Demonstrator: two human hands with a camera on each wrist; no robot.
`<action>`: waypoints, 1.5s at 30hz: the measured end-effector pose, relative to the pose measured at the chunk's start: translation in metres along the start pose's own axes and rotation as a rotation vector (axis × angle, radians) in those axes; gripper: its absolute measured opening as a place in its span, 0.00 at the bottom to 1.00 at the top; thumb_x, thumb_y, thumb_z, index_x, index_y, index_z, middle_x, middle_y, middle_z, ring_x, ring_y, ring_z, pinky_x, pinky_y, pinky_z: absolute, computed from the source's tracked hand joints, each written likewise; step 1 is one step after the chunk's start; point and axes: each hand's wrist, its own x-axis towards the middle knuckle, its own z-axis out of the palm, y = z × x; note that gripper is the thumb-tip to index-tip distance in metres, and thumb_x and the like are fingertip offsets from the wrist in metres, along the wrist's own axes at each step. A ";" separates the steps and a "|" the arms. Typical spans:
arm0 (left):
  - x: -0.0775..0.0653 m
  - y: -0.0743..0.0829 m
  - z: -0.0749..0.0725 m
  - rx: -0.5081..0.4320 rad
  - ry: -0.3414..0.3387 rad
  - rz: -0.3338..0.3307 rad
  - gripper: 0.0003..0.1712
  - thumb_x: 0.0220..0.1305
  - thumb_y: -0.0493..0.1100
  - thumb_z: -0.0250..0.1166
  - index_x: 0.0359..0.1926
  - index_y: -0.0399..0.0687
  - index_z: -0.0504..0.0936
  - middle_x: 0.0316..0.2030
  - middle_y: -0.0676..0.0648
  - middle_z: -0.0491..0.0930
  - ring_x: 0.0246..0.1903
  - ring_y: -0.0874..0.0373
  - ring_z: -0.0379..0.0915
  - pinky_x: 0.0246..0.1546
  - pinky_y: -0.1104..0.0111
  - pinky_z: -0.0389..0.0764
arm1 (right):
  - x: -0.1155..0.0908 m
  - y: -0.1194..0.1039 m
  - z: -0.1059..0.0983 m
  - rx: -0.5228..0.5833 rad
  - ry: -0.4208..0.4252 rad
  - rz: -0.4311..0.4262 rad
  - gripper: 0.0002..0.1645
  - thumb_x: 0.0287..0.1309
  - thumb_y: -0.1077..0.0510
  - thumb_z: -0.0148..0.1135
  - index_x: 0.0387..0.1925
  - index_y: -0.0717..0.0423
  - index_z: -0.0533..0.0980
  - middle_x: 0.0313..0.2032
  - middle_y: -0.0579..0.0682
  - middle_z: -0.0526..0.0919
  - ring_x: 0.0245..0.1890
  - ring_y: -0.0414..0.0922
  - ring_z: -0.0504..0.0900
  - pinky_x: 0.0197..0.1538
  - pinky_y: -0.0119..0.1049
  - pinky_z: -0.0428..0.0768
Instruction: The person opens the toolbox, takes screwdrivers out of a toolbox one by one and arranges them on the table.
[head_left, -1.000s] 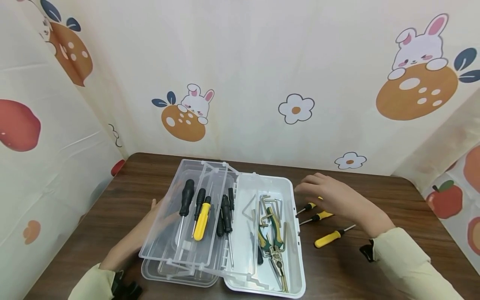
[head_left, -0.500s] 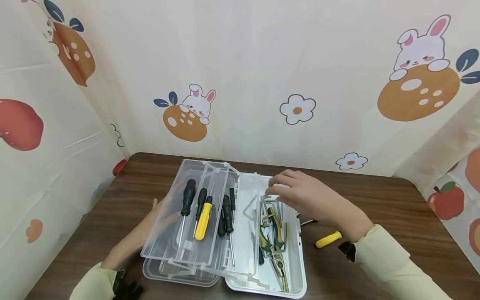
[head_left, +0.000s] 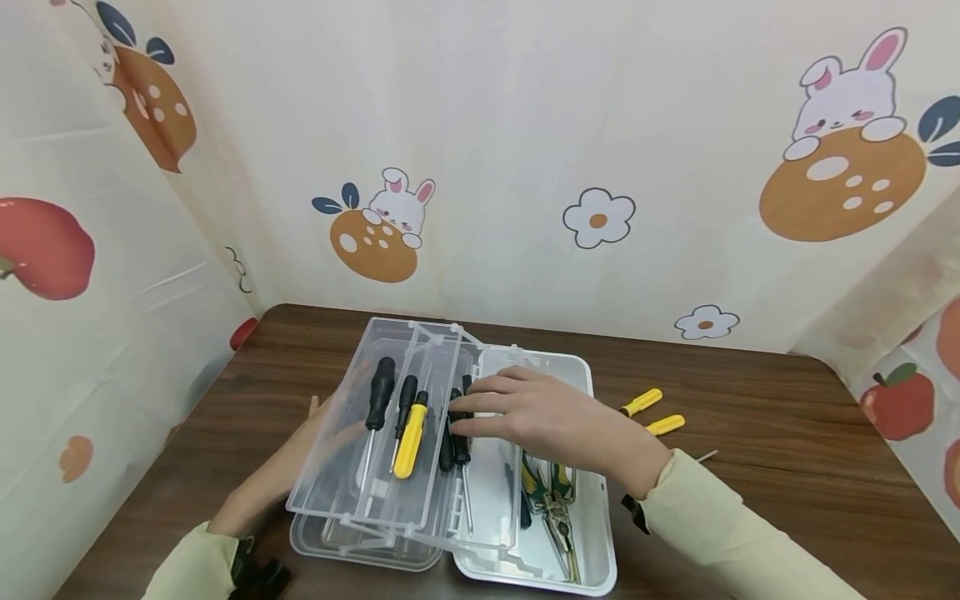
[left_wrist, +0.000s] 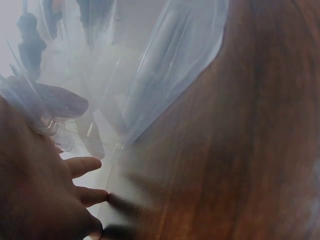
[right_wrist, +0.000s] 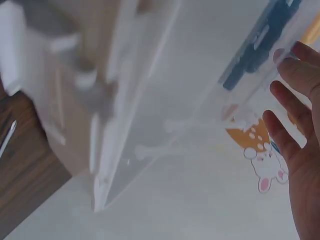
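**Between left hand [head_left: 313, 427] and right hand [head_left: 528, 421], a clear tray [head_left: 322, 490]**

Head view: the clear tray, bearing screwdrivers [head_left: 382, 392], sits mainly left of the white box [head_left: 597, 533] and overlaps it, its long axis running away from the person. The left hand is at its left side, partly seen through the plastic. From the right, the right hand crosses the box, fingertips just over black handles [head_left: 459, 450] on the tray's right; which hand is nearer, I cannot tell.

Left wrist view: left fingers spread, beside cloudy plastic; contact is unclear.

Right wrist view: right fingers extended, slightly apart, close to the plastic; touching or not, I cannot tell. No brand, label or writing can be read anywhere.
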 end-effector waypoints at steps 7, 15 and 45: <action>0.002 0.002 0.000 0.006 -0.009 0.001 0.43 0.76 0.46 0.59 0.84 0.52 0.49 0.81 0.32 0.53 0.78 0.24 0.46 0.64 0.17 0.25 | 0.007 -0.005 0.008 -0.003 -0.069 -0.003 0.35 0.61 0.66 0.70 0.66 0.34 0.78 0.66 0.39 0.81 0.68 0.43 0.77 0.70 0.40 0.77; 0.004 0.002 -0.001 -0.004 -0.014 -0.002 0.43 0.76 0.45 0.58 0.84 0.49 0.49 0.81 0.31 0.51 0.78 0.22 0.44 0.64 0.17 0.24 | 0.008 -0.003 0.008 -0.021 -0.071 0.015 0.27 0.61 0.60 0.73 0.59 0.34 0.82 0.62 0.39 0.82 0.65 0.42 0.78 0.65 0.39 0.80; 0.003 0.005 0.001 0.002 0.003 -0.049 0.44 0.74 0.46 0.60 0.82 0.42 0.51 0.79 0.28 0.54 0.77 0.22 0.46 0.65 0.17 0.27 | -0.017 0.011 -0.007 -0.030 0.049 0.060 0.22 0.56 0.58 0.78 0.51 0.38 0.82 0.54 0.40 0.85 0.60 0.45 0.79 0.62 0.40 0.82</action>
